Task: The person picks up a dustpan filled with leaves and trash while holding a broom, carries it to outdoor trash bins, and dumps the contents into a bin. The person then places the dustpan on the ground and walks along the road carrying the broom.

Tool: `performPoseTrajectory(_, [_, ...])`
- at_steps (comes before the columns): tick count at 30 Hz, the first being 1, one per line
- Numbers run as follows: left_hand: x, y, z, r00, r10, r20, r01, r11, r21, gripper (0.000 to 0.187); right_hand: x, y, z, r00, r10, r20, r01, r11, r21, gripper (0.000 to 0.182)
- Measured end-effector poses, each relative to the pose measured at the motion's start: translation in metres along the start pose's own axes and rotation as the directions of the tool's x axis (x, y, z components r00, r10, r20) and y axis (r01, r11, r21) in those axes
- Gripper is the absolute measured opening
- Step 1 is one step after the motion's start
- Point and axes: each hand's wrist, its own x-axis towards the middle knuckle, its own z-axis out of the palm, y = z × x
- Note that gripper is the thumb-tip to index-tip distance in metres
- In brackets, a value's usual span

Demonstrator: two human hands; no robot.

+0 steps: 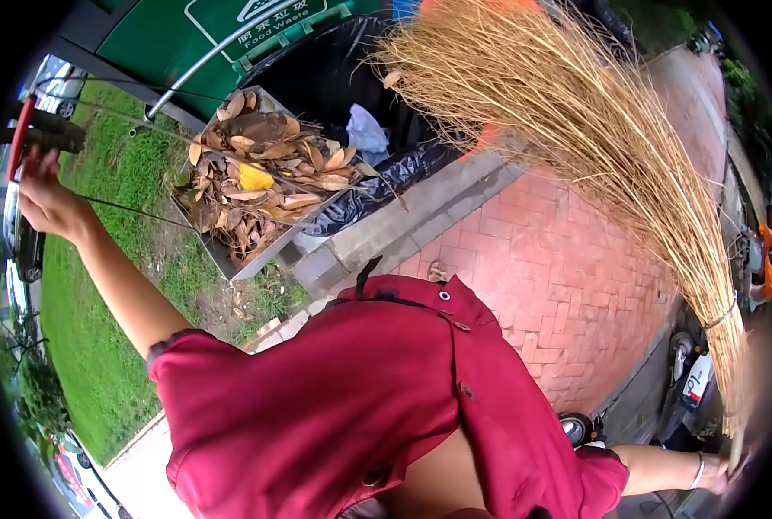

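Observation:
At the far left, my left hand (50, 197) is closed on the red grip of a metal dustpan (269, 253). Thin wire arms run from that grip to the pan. The pan is heaped with dry brown leaves (273, 156) and one yellow leaf (255, 177), and it is tilted at the mouth of a bin lined with a black bag (317, 73). Low at the right edge, my right hand (721, 474) is wrapped round the handle of a straw broom (611, 147). The bristles fan up and across, over the bin's right side.
Behind the bin is a green lid (178, 43) marked "Food Waste". A pale crumpled scrap (367, 130) lies in the bag. Red brick paving (559, 285) lies in the middle, grass (100, 303) at left. Parked scooters (693, 381) stand at right and cars line the left edge.

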Motion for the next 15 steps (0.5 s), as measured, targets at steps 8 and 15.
performPoseTrajectory(8, [-0.078, -0.040, -0.044, 0.890, -0.427, 0.161, 0.445, 0.889, -0.103, 0.036, 0.013, 0.056, -0.035, 0.999, 0.047, -0.012, -0.048, 0.998, -0.048, 0.022])
performPoseTrajectory(15, [-0.024, -0.011, 0.118, 0.669, -0.401, 0.626, 0.289, 0.916, 0.278, 0.030, -0.019, 0.090, -0.062, 0.988, 0.131, -0.078, -0.140, 0.983, -0.123, 0.023])
